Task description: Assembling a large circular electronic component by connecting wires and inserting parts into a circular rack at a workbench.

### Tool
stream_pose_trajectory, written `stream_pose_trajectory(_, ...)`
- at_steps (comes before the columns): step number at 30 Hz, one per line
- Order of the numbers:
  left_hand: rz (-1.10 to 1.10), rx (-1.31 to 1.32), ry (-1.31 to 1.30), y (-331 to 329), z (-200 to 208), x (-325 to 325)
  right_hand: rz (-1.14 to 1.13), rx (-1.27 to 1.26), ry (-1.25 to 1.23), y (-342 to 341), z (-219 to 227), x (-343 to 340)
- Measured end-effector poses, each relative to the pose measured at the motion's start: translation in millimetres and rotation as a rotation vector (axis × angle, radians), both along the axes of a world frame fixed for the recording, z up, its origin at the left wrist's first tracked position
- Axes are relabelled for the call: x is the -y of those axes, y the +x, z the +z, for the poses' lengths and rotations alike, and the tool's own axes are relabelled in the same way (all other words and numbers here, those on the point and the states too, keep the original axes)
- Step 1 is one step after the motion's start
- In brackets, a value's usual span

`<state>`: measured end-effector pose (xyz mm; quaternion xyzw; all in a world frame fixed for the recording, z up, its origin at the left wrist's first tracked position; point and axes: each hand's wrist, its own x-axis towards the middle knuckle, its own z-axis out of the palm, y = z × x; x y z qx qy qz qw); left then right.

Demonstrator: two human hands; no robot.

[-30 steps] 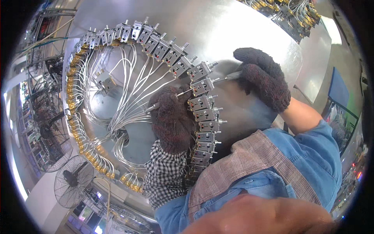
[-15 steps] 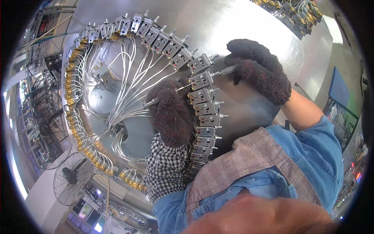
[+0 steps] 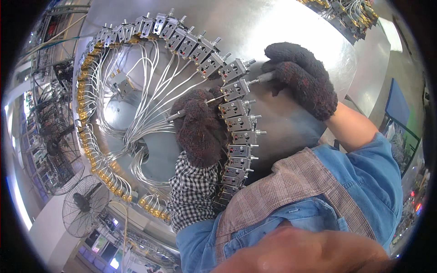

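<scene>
My left hand [image 3: 198, 132], in a dark knitted glove, is closed around a thin screwdriver [image 3: 176, 115]. Its shaft runs up to the right, with the tip at the inner side of a silver box-shaped metal unit [image 3: 236, 90]. My right hand [image 3: 302, 79], gloved alike, pinches a grey cylindrical piece [image 3: 264, 78] in line with that unit's outward shaft; whether it is a tool or a knob I cannot tell. Similar units [image 3: 238, 108] stand side by side in a curved row, shafts outward. White wires [image 3: 143, 91] run to the inner side of many of them.
The ring of units and brass-coloured fittings [image 3: 82, 104] curves around a grey round surface with a hole where wires gather. A loose unit [image 3: 122, 85] lies inside it. Another wired bunch [image 3: 348, 16] sits at the far right of the metal table [image 3: 255, 27]. A fan [image 3: 83, 203] stands lower left.
My right hand and the grey piece have shifted slightly left and up. The left hand and screwdriver have moved slightly up and left, with the nearby units also a little higher. Both grips stay the same.
</scene>
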<state>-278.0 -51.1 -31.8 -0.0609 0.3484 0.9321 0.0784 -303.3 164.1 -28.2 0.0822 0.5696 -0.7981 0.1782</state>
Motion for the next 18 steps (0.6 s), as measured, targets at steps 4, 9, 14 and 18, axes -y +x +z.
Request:
stream_pose_trajectory(4,0.064,0.039,-0.106,2.4,-1.4,-3.6,0.015,0.058,0.183,1.0,5.5,-0.8)
stream_pose_trajectory(9,0.118,-0.004,-0.088,5.5,-10.2,-3.5,0.024,-0.417,0.406,-1.4,-12.0,0.6)
stream_pose_trajectory(14,0.203,-0.060,-0.510,-1.1,-7.2,-9.9,-0.015,0.065,0.157,-3.6,-4.0,-0.8)
stream_pose_trajectory(18,0.146,0.021,-0.065,0.2,-0.2,-9.5,0.064,-1.071,1.071,-9.3,-18.7,-2.4)
